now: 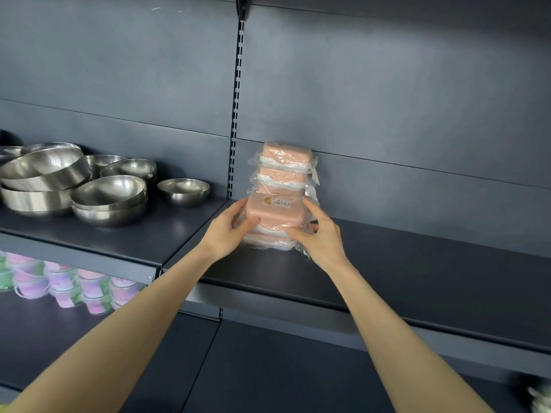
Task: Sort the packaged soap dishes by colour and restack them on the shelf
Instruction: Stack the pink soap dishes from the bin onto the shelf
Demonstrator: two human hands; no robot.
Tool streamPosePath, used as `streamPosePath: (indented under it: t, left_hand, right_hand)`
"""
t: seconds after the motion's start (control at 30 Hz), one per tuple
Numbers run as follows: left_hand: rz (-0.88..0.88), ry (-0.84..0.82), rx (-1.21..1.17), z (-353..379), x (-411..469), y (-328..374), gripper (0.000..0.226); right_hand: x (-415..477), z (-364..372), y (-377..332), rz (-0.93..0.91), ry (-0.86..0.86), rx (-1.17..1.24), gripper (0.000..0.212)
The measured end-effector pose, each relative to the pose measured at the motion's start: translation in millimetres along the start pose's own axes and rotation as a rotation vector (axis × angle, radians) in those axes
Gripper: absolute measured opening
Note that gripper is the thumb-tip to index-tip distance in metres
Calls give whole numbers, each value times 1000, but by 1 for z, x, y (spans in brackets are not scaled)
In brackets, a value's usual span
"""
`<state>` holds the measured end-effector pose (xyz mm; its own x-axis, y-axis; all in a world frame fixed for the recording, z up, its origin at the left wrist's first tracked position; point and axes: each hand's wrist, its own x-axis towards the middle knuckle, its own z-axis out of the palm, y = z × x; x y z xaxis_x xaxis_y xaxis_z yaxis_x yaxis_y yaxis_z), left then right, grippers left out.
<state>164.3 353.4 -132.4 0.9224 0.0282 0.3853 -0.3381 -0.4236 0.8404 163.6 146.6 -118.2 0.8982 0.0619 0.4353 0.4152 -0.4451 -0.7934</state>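
A pink soap dish in clear plastic wrap [275, 213], with a small label on top, sits on another pink packaged dish [268, 240] lying on the dark shelf [417, 263]. My left hand [229, 231] grips its left end and my right hand [319, 234] grips its right end. Behind it, against the back panel, stands a taller stack of pink packaged soap dishes [284, 171].
Steel bowls [110, 198] are piled on the left section of the same shelf. On the lower shelf at the left stand pink, purple and green packaged items [62, 284]. A slotted upright [235, 114] divides the back panels.
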Motion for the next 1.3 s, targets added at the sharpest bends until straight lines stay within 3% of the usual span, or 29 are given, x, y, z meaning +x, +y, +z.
streamPosePath:
  t: [0.1, 0.23, 0.4, 0.87, 1.13, 1.3]
  left_hand:
    - [-63, -56, -78, -1, -2, -10, 101]
    - [-78, -51, -28, 1, 6, -23, 75]
    - [-81, -54, -14, 5, 24, -25, 65]
    - [-111, 55, 95, 15, 43, -26, 66]
    - [-140, 140, 49, 10, 41, -30, 44]
    - [-128, 92, -12, 10, 41, -32, 54]
  right_hand:
    - [7, -2, 2, -54, 32, -104, 58]
    - [15, 0, 4, -112, 23, -116, 54]
    - [29, 0, 7, -133, 34, -153, 52]
    - [54, 8, 14, -113, 3, -179, 48]
    - [51, 16, 11, -164, 27, -199, 46]
    - [56, 17, 12, -145, 40, -199, 46]
